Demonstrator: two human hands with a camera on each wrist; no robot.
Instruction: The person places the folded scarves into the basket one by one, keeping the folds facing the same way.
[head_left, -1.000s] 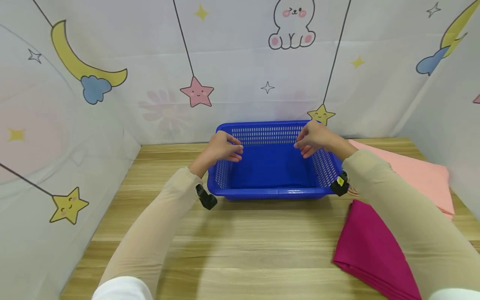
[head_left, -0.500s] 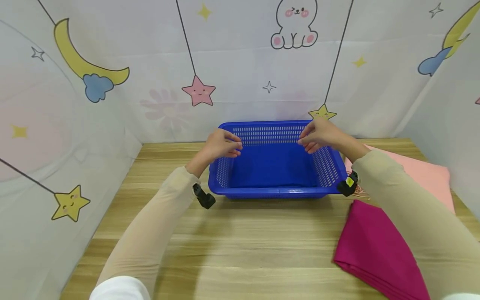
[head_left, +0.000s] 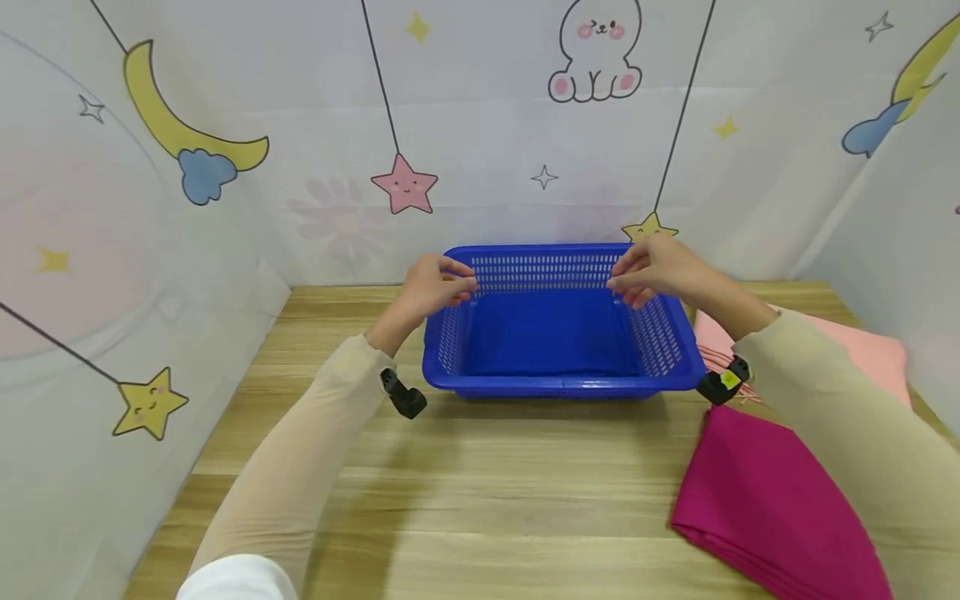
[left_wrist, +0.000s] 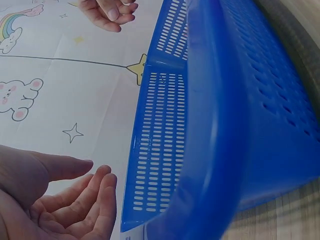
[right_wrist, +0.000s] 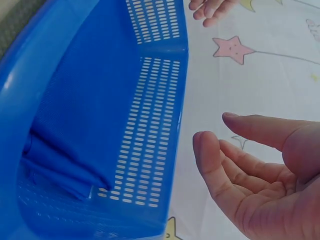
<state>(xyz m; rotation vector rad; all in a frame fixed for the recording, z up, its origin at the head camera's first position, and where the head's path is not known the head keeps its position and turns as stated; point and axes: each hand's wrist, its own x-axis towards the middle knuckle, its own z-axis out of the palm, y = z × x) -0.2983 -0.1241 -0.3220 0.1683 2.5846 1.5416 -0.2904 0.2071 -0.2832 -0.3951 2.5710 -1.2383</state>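
Observation:
A blue plastic basket with slotted walls stands at the back of the table. Folded blue cloth lies flat inside it, almost the same colour as the basket. My left hand hovers over the basket's left end, thumb apart from the loosely bent fingers, holding nothing. Over the right end hovers my right hand, also holding nothing; the right wrist view shows a gap between its thumb and fingertips.
Folded magenta cloth lies on the wooden table at the front right. Pink cloth with a fringe lies behind it, partly under my right forearm. A printed white curtain rises behind the basket.
My hands have drifted apart, the left a little leftward and the right a little rightward and up. The basket and cloths stay in place; the head view has shifted slightly.

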